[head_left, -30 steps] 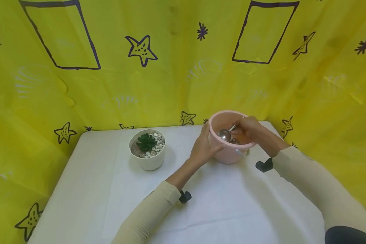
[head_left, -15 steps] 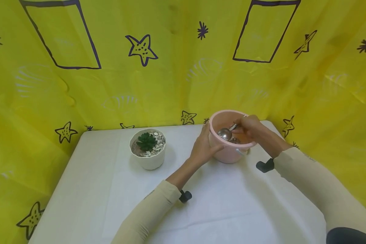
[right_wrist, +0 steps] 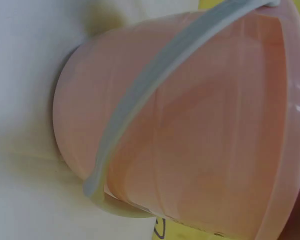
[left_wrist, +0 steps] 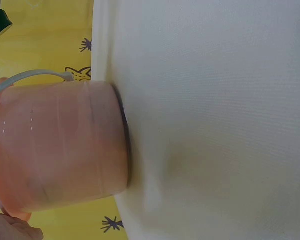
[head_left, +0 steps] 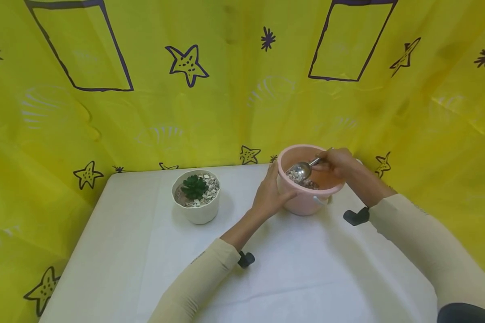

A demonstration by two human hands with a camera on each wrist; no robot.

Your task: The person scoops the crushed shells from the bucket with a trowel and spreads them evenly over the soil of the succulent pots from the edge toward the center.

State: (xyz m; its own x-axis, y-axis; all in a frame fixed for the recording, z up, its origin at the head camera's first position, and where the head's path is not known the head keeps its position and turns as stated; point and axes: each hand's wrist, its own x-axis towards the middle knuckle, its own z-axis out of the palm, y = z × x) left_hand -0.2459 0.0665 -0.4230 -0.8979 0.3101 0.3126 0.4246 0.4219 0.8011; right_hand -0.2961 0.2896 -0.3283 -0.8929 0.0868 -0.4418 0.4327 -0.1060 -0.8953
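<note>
In the head view a pink bucket (head_left: 303, 205) stands upright at the table's back right, with pale pebbles (head_left: 310, 184) at its bottom. My left hand (head_left: 268, 194) grips the bucket's left side, thumb along the near wall just below the rim. Inside the bucket is a metal scoop (head_left: 301, 170); my right hand (head_left: 338, 163) holds it by its handle. Pebbles show at the scoop's bowl. Both wrist views are filled largely by the bucket's outer wall (left_wrist: 65, 145), and its grey bail handle (right_wrist: 140, 92) hangs down across the right wrist view.
Left of the bucket stands a white pot (head_left: 201, 214) holding a green succulent (head_left: 194, 187) and pale pebbles. White cloth covers the table (head_left: 145, 269). A yellow curtain (head_left: 226, 112) with dark drawings hangs right behind the table's back edge.
My right hand has moved slightly right and up with the scoop, whose bowl has tipped and now shows pebbles at it. The left hand keeps its place on the bucket.
</note>
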